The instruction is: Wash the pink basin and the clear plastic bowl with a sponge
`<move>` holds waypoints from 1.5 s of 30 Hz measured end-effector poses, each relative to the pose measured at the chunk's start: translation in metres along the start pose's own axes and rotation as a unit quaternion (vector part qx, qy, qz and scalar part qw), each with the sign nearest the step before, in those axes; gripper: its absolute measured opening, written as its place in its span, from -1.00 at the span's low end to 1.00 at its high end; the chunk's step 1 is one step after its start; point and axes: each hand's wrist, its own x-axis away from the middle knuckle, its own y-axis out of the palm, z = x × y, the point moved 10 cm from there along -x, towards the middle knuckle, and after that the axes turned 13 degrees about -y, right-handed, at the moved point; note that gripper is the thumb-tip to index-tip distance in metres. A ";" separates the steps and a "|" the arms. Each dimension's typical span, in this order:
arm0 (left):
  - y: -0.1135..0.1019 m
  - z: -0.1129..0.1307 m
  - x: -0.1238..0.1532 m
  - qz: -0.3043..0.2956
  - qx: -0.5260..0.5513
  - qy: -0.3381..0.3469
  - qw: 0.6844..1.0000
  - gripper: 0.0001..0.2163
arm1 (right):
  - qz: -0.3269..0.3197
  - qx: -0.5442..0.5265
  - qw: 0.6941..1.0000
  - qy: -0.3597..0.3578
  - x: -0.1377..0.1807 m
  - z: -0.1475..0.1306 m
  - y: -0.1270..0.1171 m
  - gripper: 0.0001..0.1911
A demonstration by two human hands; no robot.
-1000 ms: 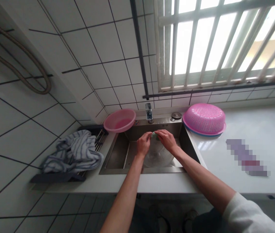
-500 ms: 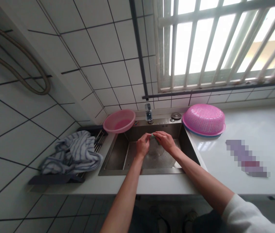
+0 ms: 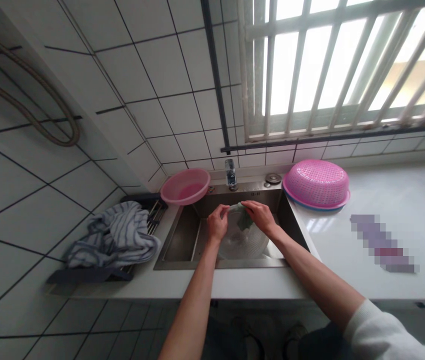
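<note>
Over the sink (image 3: pixel 182 235), a round mesh strainer (image 3: pixel 243 246) is held at its far rim. My left hand (image 3: pixel 217 224) pinches that rim on the left side, fingers closed. On the right, my right hand (image 3: pixel 260 215) is closed on a green cloth (image 3: pixel 245 222), which is folded over the rim and hangs down inside the mesh. Some of the cloth is hidden under the right fingers. Whether the strainer's bottom touches the sink floor I cannot tell.
A faucet (image 3: pixel 230 172) rises behind the sink. The pink basin (image 3: pixel 185 186) sits at the back left, a pink perforated basket (image 3: pixel 316 182) at the back right. Striped cloth (image 3: pixel 117 235) lies on a dark rack to the left. A blurred patch (image 3: pixel 383 243) covers something on the right counter.
My hands have moved apart along the rim, the left one slightly left and the right one right. More of the green cloth and the rim shows between them.
</note>
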 end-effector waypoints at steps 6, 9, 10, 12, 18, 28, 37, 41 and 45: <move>0.007 0.002 0.002 -0.003 -0.015 0.005 1.000 -0.91 | 0.003 0.021 1.000 0.009 0.004 0.003 -0.002 -0.64; 0.018 0.009 0.006 -0.053 -0.021 0.026 0.998 -0.88 | -0.024 0.012 0.999 -0.030 0.000 -0.012 0.012 -0.61; 0.015 0.008 0.005 -0.047 -0.019 0.021 0.998 -0.88 | -0.024 0.008 0.999 -0.031 -0.001 -0.012 0.012 -0.61; 0.002 0.001 0.001 -0.002 -0.013 -0.003 1.000 -0.90 | -0.010 0.005 1.000 -0.011 -0.001 -0.004 0.006 -0.62; 0.005 -0.002 0.001 -0.001 -0.025 -0.019 1.000 -0.91 | -0.016 0.027 0.999 0.036 0.004 0.012 -0.001 -0.64; -0.008 -0.009 0.000 0.049 -0.007 -0.042 0.998 -0.89 | 0.003 0.025 0.999 0.044 0.005 0.013 -0.008 -0.64; -0.002 -0.007 -0.001 0.020 -0.018 -0.024 0.999 -0.88 | -0.012 0.011 1.000 0.016 0.002 0.005 0.003 -0.63; 0.003 -0.006 0.000 0.015 -0.011 -0.023 1.000 -0.87 | 0.003 0.025 0.999 0.041 0.006 0.013 -0.004 -0.64; 0.020 0.005 0.005 -0.053 -0.016 0.015 0.998 -0.89 | -0.040 0.011 0.999 -0.002 0.005 -0.002 0.013 -0.62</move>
